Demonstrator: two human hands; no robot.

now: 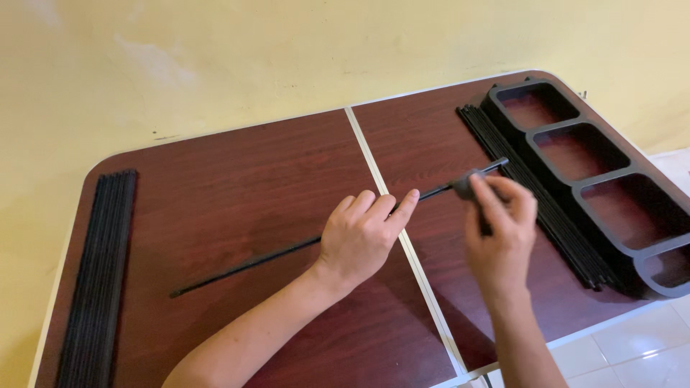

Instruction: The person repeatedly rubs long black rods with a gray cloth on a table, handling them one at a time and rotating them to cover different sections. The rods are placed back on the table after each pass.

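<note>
- The worktop [237, 179] is dark red-brown wood pattern, with a pale strip across its middle, and it stands against a yellow wall [215, 50].
- A black frame [604, 172] with open compartments lies along the far right edge of the worktop.
- One bundle of black rods [97, 273] lies at the left edge; another bundle [546, 194] lies just beside the frame.
- A single long black rod [244, 267] lies across the middle, from lower left to upper right.
- The left hand [363, 233] lies over this rod, fingers curled down, pressing it on the worktop.
- The right hand [499, 233] is closed around a small grey connector [466, 185] on the rod, near its far end.
</note>
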